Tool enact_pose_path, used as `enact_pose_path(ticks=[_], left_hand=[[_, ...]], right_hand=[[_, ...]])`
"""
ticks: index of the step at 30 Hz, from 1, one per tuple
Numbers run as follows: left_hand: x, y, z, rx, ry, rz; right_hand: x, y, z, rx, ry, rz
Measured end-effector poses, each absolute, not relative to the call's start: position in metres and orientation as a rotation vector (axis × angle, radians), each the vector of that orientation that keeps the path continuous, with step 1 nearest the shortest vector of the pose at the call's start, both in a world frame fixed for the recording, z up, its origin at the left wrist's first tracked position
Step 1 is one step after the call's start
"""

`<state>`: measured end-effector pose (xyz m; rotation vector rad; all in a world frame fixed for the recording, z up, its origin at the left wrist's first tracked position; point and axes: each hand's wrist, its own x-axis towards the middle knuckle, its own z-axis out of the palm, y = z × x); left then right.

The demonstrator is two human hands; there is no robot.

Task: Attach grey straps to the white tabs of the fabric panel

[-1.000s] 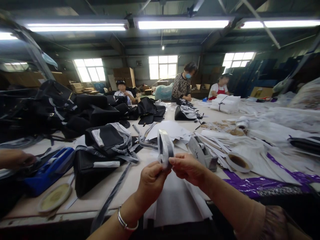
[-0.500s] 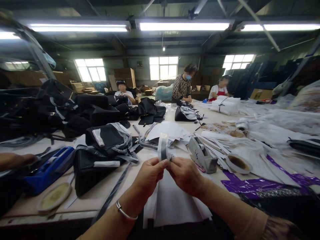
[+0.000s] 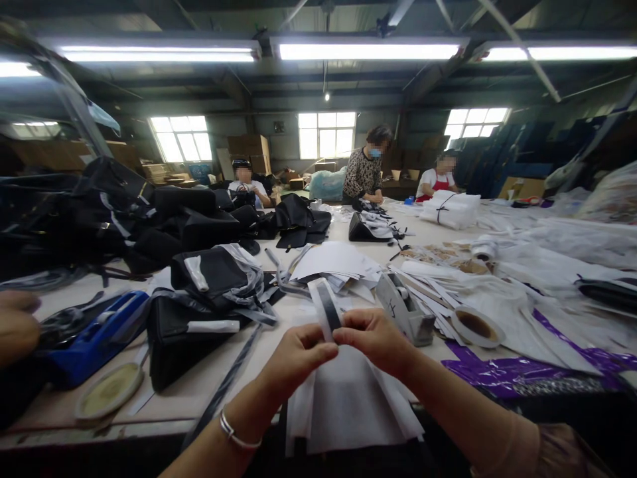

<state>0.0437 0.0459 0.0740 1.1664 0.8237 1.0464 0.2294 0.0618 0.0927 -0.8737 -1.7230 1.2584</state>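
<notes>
A dark strap (image 3: 327,302) with a pale white wrapping along its edges arches up in front of me. My left hand (image 3: 297,355) pinches it low on its left side, thumb toward the strap. My right hand (image 3: 375,337) grips the lower right end between thumb and fingers. Under both hands lie long white paper sheets (image 3: 343,405), reaching over the table's front edge. Just beyond the strap is a fanned stack of white paper (image 3: 333,262). To the right of my right hand stands a grey tape dispenser (image 3: 405,309).
Black bags (image 3: 199,325) with wrapped handles sit on the left, beside a blue tape dispenser (image 3: 99,332). A co-worker's hand (image 3: 17,325) is at the far left. Tape rolls (image 3: 478,325), purple plastic (image 3: 497,368) and paper strips lie right. Several people work across the table.
The strap has tipped left and lowered, and more of its dark face shows. My hands have moved slightly apart. The co-worker's hand at far left has drawn back left.
</notes>
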Motion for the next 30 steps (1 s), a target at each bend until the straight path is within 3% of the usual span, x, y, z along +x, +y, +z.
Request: enact_pose_path(ticks=[4,7,9,13,15,18,21,25,30], left_hand=[[0.042,0.055,0.078,0.761,0.648,0.932],[0.044,0.057,0.079,0.75,0.666,0.954],[0.045,0.055,0.079,0.914,0.757,0.999],[0.044,0.046,0.075,1.619,1.043,1.172],[0.044,0.043,0.071,1.873,1.11,1.239],[0.042,0.043,0.068,1.925,1.128,1.226],[0.039,0.048,0.07,1.612,1.025,1.034],[0.042,0.057,0.07,1.124,0.902,0.922],[0.057,0.064,0.061,1.274,1.092,1.005]], right_hand=[[0.231,0.062,0.085,-0.734,-2.202,0.394],[0.235,0.066,0.081,-0.698,-2.269,0.247],[0.237,0.069,0.079,-0.721,-2.184,0.59],[0.237,0.077,0.079,-0.756,-1.556,1.654],[0.233,0.079,0.079,-0.785,-1.289,1.87],[0.225,0.08,0.081,-0.889,-1.222,1.864],[0.221,0.077,0.081,-0.993,-1.521,1.505],[0.215,0.067,0.076,-1.151,-2.061,0.628],[0.207,0.049,0.072,-1.447,-2.389,-0.006]])
